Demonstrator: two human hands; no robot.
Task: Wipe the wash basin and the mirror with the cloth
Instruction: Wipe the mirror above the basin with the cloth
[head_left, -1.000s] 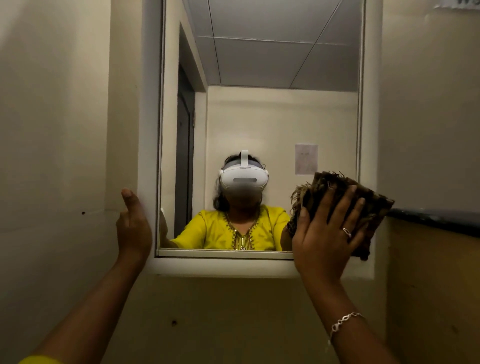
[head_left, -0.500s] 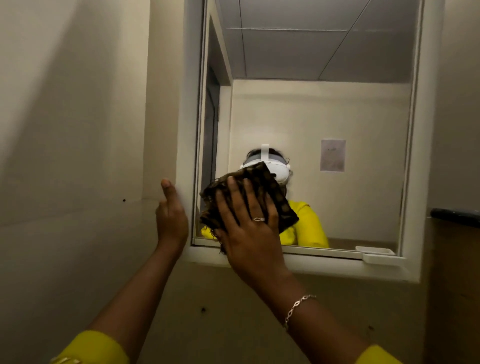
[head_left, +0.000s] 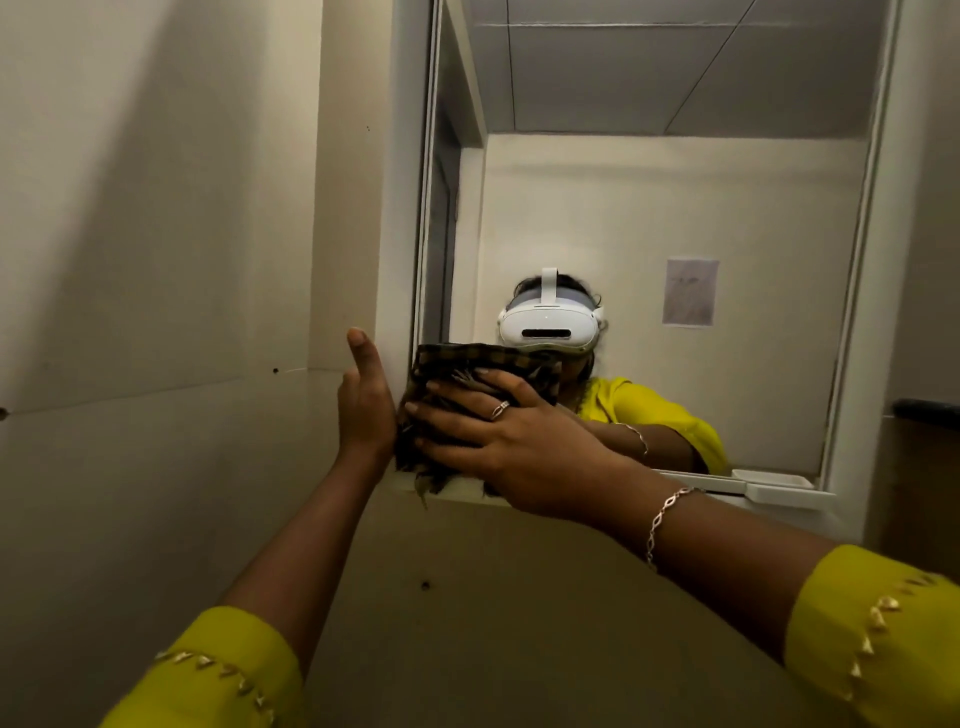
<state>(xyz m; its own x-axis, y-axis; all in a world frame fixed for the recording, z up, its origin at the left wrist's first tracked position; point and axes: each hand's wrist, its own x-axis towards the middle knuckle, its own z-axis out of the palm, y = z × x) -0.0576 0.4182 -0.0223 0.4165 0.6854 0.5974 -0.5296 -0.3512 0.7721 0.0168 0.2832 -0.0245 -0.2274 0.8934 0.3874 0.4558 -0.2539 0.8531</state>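
Head view. Pressing a dark checked cloth (head_left: 483, 364) flat against the lower left corner of the mirror (head_left: 649, 234) with the right hand (head_left: 519, 447), fingers spread wide and nearly straight over the fabric, frayed edge hanging past the mirror's bottom rail. Resting the left hand (head_left: 363, 405) against the outer left side of the mirror frame (head_left: 402, 208), fingers straight and together, thumb up, holding nothing. Wearing a ring (head_left: 501, 409) and bracelet (head_left: 665, 514) on the right.
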